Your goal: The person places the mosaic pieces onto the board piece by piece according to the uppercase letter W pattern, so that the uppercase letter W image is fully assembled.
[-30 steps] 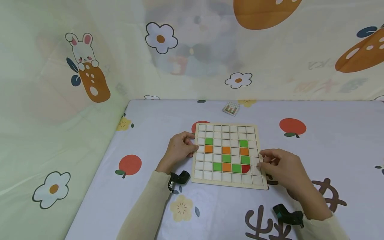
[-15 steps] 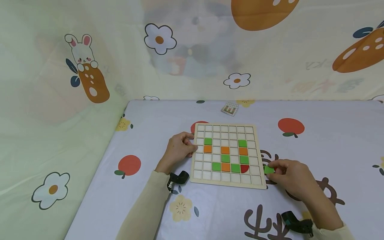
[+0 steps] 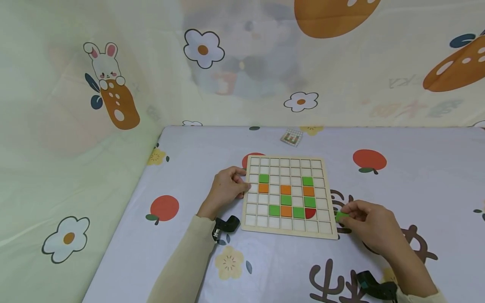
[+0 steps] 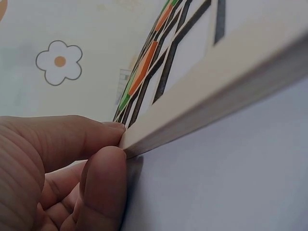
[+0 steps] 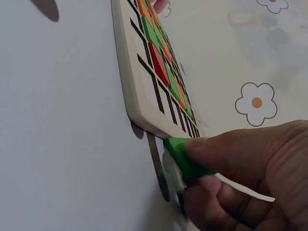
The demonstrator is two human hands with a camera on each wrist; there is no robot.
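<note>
A wooden grid board point(image 3: 251, 228) lies on the cloth, with green, orange and red pieces set in some of its white squares. My left hand point(image 3: 226, 187) holds the board's left edge, its thumb point(image 4: 103, 183) and index finger right at the frame. Off the right edge, my right hand point(image 3: 373, 225) pinches a green tile point(image 5: 185, 156) between thumb and fingers. In the right wrist view the tile overlaps the board's corner. The red piece point(image 3: 310, 213) has a rounded side and sits in the lower right part of the pattern.
Behind the board lies a small card point(image 3: 291, 137) printed with a grid pattern. A white patterned cloth point(image 3: 197, 160) covers the table, and printed curtains hang at the back and left. Each wrist wears a black camera mount point(image 3: 226, 224).
My right hand has moved from the board's right edge outward and toward me. A green tile has come into view in its fingers, now more covered by them. The left hand stays put.
</note>
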